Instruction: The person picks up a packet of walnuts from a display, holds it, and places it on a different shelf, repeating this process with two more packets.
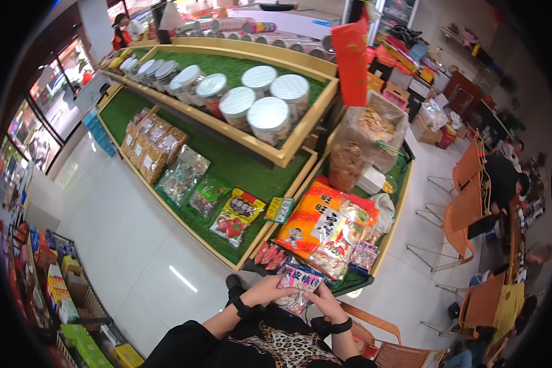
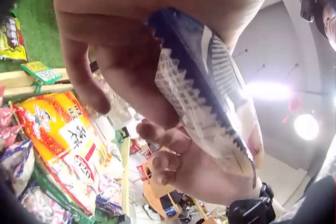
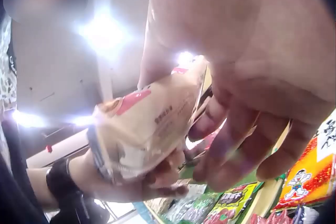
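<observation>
A small printed snack bag (image 1: 299, 282) with a blue top edge and Chinese lettering is held in front of the body, over the near end of the display stand. My left hand (image 1: 266, 292) grips its left side, fingers behind and thumb at the front. On the other side my right hand (image 1: 326, 305) pinches it between thumb and curled fingers. From the left wrist, the bag (image 2: 210, 87) shows its blue zigzag edge side-on. Its pale, glossy face with a pink patch shows in the right wrist view. What it contains is hidden.
Just beyond the hands lie a large orange snack bag (image 1: 313, 218) and small red packets (image 1: 270, 255). A wooden-edged stand with green turf carries a strawberry-printed bag (image 1: 239, 214) and, above, white-lidded jars (image 1: 268, 116). Chairs (image 1: 460, 227) stand right; boxed goods (image 1: 58, 288) fill a lower-left rack.
</observation>
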Demonstrator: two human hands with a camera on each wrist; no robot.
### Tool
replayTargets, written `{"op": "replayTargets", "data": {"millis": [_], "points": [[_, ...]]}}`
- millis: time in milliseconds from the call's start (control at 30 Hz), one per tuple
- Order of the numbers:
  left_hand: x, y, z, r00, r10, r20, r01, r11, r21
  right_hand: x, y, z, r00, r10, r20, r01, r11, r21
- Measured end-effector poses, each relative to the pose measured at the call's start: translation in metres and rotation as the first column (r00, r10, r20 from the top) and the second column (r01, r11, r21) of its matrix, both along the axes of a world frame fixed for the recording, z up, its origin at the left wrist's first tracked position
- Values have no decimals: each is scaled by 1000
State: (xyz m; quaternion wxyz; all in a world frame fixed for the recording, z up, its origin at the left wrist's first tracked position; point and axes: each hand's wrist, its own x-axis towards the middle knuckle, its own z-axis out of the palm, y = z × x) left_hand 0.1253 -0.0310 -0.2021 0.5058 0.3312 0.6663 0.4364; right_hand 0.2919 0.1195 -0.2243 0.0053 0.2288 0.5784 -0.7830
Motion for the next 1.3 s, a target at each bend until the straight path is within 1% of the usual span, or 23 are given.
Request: {"op": "replayTargets", "data": {"millis": [67,100,167,200,233,300,333,367,433,467,500,567,600,633,767,833,867,967,1033,1100,1200,1233,1300], "points": [[-8,-17,2,993,112,34,-113,993,34,-16,-12,-7,986,163,48,-167,981,96],[-12,-26,5,984,172,37,-174,983,59,-26,-18,6,982,185,49,-189,977,103],[-21,-47,12,955,293,42,-296,949,110,-50,-35,40,913,366,178,-396,901,179],[-25,-59,16,947,320,-28,-313,938,148,-60,-49,38,937,340,85,-350,915,203],[-30,-72,20,940,341,-30,-333,931,150,-70,-58,39,929,360,83,-369,907,205],[-42,-101,27,916,371,-150,-351,925,142,-91,-77,44,892,447,57,-440,835,331],[-49,-116,24,910,384,-155,-365,921,139,-105,-90,61,896,444,8,-403,806,434],[-55,-132,17,896,409,-169,-388,910,145,-116,-105,60,890,455,1,-410,802,433],[-70,-166,15,878,437,-194,-414,898,150,-140,-135,59,897,441,23,-428,857,286],[-77,-182,15,863,488,-127,-461,866,195,-150,-150,51,881,468,76,-471,848,241],[-86,-197,20,842,536,-56,-510,826,240,-161,-168,53,876,478,70,-479,842,247],[-109,-237,36,851,521,-62,-504,844,184,-187,-205,56,890,455,-32,-431,861,269],[-119,-259,36,869,486,-95,-463,865,196,-198,-221,57,879,476,35,-454,810,371],[-126,-279,37,883,452,-125,-424,883,202,-211,-237,59,870,492,29,-466,802,373],[-144,-356,37,883,467,-45,-459,880,120,-248,-292,66,774,633,19,-615,743,263],[-146,-383,51,858,511,-49,-502,856,125,-267,-314,77,696,718,21,-669,638,380],[-144,-395,52,832,551,-59,-543,832,116,-275,-325,87,671,740,-59,-664,634,396],[-142,-420,44,766,639,-70,-628,767,130,-293,-349,81,594,802,-71,-682,548,485],[-139,-430,41,692,721,-41,-694,679,239,-305,-359,80,537,844,-16,-746,484,458],[-140,-441,30,667,741,-69,-714,663,225,-316,-367,78,462,886,34,-808,405,428],[-148,-454,28,641,761,-100,-738,647,192,-330,-381,82,532,844,-73,-759,513,400],[-153,-457,31,642,761,-94,-743,647,170,-340,-383,80,513,855,-74,-771,497,398],[-165,-464,43,621,783,-37,-774,620,128,-364,-384,75,358,924,133,-839,255,481]]}}
